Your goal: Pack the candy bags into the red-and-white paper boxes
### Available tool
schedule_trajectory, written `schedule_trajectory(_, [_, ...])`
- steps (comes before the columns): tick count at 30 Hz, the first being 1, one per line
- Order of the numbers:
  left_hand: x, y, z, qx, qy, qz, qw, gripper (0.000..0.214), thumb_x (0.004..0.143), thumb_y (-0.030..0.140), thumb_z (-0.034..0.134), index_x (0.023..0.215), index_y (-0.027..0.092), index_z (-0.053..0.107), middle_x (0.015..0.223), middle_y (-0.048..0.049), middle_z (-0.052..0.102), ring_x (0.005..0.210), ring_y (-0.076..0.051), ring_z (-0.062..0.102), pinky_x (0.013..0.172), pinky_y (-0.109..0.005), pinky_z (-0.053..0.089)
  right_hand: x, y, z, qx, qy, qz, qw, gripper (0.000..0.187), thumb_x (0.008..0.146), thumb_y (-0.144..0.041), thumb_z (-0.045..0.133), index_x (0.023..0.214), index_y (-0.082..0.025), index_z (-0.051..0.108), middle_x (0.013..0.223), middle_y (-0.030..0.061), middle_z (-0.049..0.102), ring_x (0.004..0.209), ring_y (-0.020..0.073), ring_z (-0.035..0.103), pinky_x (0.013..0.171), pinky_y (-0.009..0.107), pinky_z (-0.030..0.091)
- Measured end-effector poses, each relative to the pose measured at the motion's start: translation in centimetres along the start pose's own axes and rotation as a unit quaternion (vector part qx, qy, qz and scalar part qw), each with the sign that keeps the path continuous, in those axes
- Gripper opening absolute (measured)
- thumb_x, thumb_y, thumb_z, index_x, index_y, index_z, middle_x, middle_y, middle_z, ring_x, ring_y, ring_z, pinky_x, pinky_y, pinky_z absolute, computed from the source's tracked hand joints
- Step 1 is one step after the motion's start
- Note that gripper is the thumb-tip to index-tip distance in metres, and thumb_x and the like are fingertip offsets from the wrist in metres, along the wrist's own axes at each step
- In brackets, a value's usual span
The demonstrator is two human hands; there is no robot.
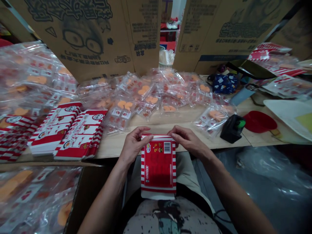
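Note:
A red-and-white striped paper packing box (158, 165), flat-looking and printed with a barcode, hangs over my lap at the table's front edge. My left hand (135, 143) grips its top left corner between thumb and fingers. At the top right corner, my right hand (186, 138) pinches the same box near its upper edge. A white flap shows along the top between both hands. Clear plastic packets (122, 112) with orange pieces and small printed cards lie just beyond my hands. Left of them sit stacks of folded red-and-white boxes (80, 133).
Brown cardboard cartons (97, 39) stand along the back. To the right are a black tape dispenser (232, 128), a red dish (260, 122), a white tray (287, 110) and a blue patterned pouch (225, 83). An open carton of packets (36, 198) stands at lower left.

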State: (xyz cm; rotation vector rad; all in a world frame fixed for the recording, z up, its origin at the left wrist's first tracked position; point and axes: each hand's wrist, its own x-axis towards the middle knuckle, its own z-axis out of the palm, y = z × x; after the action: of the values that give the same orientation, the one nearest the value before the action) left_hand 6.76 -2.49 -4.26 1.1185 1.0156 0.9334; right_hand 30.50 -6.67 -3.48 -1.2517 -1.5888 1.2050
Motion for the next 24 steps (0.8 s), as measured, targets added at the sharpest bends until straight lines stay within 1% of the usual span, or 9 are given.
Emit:
schedule_trajectory(2, [-0.3, 0.6, 0.3, -0.005, -0.009, -0.020, 1.000, 0.055, 0.066, 0.039, 0.091, 0.112, 0.018, 0.071, 0.076, 0.0004, 0.072, 0.061, -0.012, 0.064, 0.059, -0.021, 0.052, 0.0, -0.7, -0.4, -0.014, -0.003, -0.004, 1.000, 0.025, 0.092, -0.043, 0.060, 0.088, -0.018, 0.059, 0.081, 0.0019, 0.061, 0.072, 0.0148, 0.054, 0.063, 0.027, 0.043])
schedule_trajectory(5, [-0.6, 1.5, 0.4, 0.003, -0.002, -0.028, 1.000, 0.047, 0.066, 0.042, 0.090, 0.102, 0.015, 0.076, 0.078, -0.0031, 0.075, 0.063, -0.013, 0.066, 0.060, -0.022, 0.054, -0.2, -1.4, -0.8, 0.001, -0.034, 0.005, 0.999, 0.029, 0.088, -0.046, 0.065, 0.092, -0.018, 0.057, 0.087, 0.0027, 0.062, 0.077, 0.0158, 0.055, 0.065, 0.027, 0.043])
schedule_trajectory(8, [-0.9, 2.1, 0.5, 0.006, 0.007, -0.023, 1.000, 0.049, 0.065, 0.043, 0.091, 0.103, 0.016, 0.077, 0.078, -0.0039, 0.076, 0.065, -0.015, 0.067, 0.060, -0.023, 0.055, -0.4, -2.0, -1.1, 0.057, -0.073, 0.035, 0.995, 0.034, 0.089, -0.051, 0.066, 0.096, -0.018, 0.058, 0.092, 0.0033, 0.063, 0.080, 0.0161, 0.056, 0.068, 0.027, 0.044])
schedule_trajectory(11, [-1.0, 2.3, 0.6, 0.014, 0.006, -0.014, 1.000, 0.051, 0.065, 0.044, 0.091, 0.106, 0.016, 0.077, 0.077, -0.0042, 0.075, 0.064, -0.016, 0.067, 0.059, -0.025, 0.055, -0.4, -2.4, -1.0, 0.107, -0.070, 0.064, 0.990, 0.036, 0.088, -0.053, 0.067, 0.090, -0.019, 0.057, 0.084, 0.0013, 0.061, 0.076, 0.0152, 0.055, 0.066, 0.027, 0.043])
schedule_trajectory(13, [-1.0, 2.2, 0.8, 0.020, 0.007, -0.007, 1.000, 0.049, 0.067, 0.044, 0.090, 0.105, 0.015, 0.077, 0.078, -0.0042, 0.075, 0.064, -0.016, 0.067, 0.058, -0.025, 0.054, -0.3, -2.4, -0.8, 0.113, -0.055, 0.066, 0.990, 0.034, 0.085, -0.051, 0.070, 0.090, -0.019, 0.057, 0.084, 0.0010, 0.062, 0.075, 0.0153, 0.055, 0.065, 0.027, 0.044])
schedule_trajectory(16, [-1.2, 2.1, 0.8, 0.020, 0.002, -0.005, 1.000, 0.045, 0.071, 0.043, 0.087, 0.106, 0.016, 0.077, 0.081, -0.0043, 0.075, 0.066, -0.016, 0.067, 0.061, -0.024, 0.054, -0.4, -2.3, -0.4, 0.110, -0.025, 0.069, 0.991, 0.034, 0.086, -0.046, 0.070, 0.107, -0.021, 0.062, 0.098, 0.0045, 0.068, 0.086, 0.0186, 0.061, 0.071, 0.030, 0.049])
schedule_trajectory(18, [-1.3, 2.0, 0.7, 0.014, -0.016, -0.005, 1.000, 0.046, 0.073, 0.042, 0.086, 0.110, 0.017, 0.075, 0.091, -0.0062, 0.077, 0.074, -0.018, 0.070, 0.067, -0.026, 0.056, -0.5, -2.0, -0.1, 0.115, -0.036, 0.068, 0.990, 0.039, 0.089, -0.044, 0.066, 0.122, -0.022, 0.063, 0.114, 0.0075, 0.070, 0.099, 0.0221, 0.065, 0.081, 0.035, 0.053])
schedule_trajectory(21, [-1.5, 2.1, 0.8, 0.015, -0.034, -0.002, 0.999, 0.050, 0.073, 0.040, 0.087, 0.115, 0.019, 0.073, 0.106, -0.0085, 0.076, 0.086, -0.021, 0.071, 0.076, -0.029, 0.058, -0.9, -1.7, 0.1, 0.087, -0.052, 0.042, 0.994, 0.042, 0.093, -0.042, 0.060, 0.129, -0.022, 0.067, 0.127, 0.0092, 0.069, 0.110, 0.0247, 0.066, 0.091, 0.041, 0.054])
schedule_trajectory(24, [-1.5, 2.0, 1.3, 0.041, -0.034, 0.002, 0.999, 0.054, 0.070, 0.040, 0.088, 0.117, 0.019, 0.071, 0.094, -0.0051, 0.075, 0.077, -0.018, 0.069, 0.069, -0.026, 0.056, -1.0, -1.8, 0.3, -0.017, -0.007, -0.020, 1.000, 0.039, 0.094, -0.033, 0.056, 0.129, -0.023, 0.069, 0.122, 0.0089, 0.073, 0.104, 0.0248, 0.069, 0.090, 0.041, 0.054])
